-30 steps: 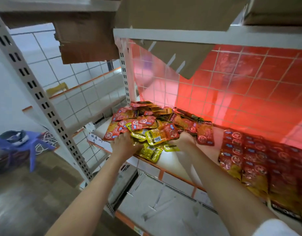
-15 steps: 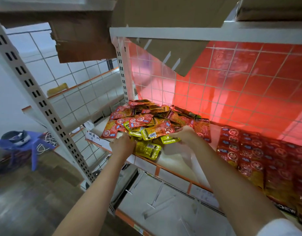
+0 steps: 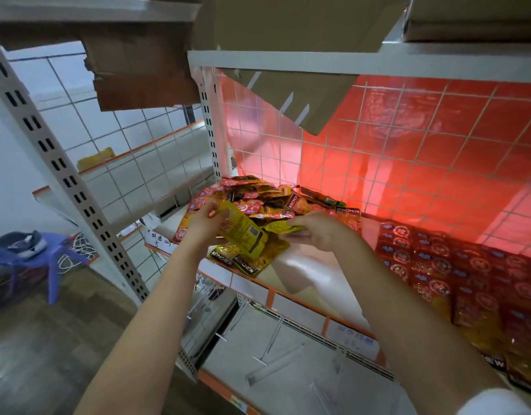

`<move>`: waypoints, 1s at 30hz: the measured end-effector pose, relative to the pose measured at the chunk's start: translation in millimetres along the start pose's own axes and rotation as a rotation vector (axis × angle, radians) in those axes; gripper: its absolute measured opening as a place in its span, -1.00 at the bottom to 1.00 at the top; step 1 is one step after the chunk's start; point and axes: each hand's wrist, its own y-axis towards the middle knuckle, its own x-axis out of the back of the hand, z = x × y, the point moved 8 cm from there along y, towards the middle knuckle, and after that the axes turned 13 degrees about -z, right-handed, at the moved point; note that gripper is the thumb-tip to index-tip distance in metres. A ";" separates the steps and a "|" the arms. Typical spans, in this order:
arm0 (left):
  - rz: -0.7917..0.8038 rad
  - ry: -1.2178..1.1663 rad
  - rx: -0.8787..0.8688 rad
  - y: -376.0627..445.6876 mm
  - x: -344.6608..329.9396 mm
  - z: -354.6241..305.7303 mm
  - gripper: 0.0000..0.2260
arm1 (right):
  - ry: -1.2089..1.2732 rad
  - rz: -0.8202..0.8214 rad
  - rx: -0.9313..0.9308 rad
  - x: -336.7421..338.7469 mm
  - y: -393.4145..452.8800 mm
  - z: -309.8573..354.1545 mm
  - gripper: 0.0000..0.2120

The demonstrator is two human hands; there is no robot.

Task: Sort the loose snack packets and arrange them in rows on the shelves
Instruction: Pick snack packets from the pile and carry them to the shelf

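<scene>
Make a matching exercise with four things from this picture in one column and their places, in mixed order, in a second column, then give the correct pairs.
Things:
1. yellow packets
2. red rows
3. loose pile
4. blue stool

Places:
A. on the floor, far left
B. laid out flat on the shelf's right part
C. heaped at the shelf's back left corner
D. held in the hands at the shelf's front edge

Pairs: 1-D, 2-B, 3-C, 4-A
</scene>
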 end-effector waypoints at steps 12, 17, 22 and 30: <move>0.075 -0.391 0.181 -26.7 -3.0 13.3 -0.79 | 0.018 0.016 0.149 16.2 -17.3 5.4 -0.55; -0.001 -0.462 0.237 -47.2 -4.6 33.8 -0.92 | 0.131 0.066 0.085 13.3 -24.3 -22.4 -0.67; -0.089 -0.509 0.261 -73.6 -0.6 50.1 -0.92 | 0.195 0.227 0.050 -6.5 -46.4 -52.0 -0.70; -0.169 -0.370 0.170 -103.3 23.0 58.3 -0.94 | 0.210 0.231 0.011 -30.2 -59.9 -77.9 -0.83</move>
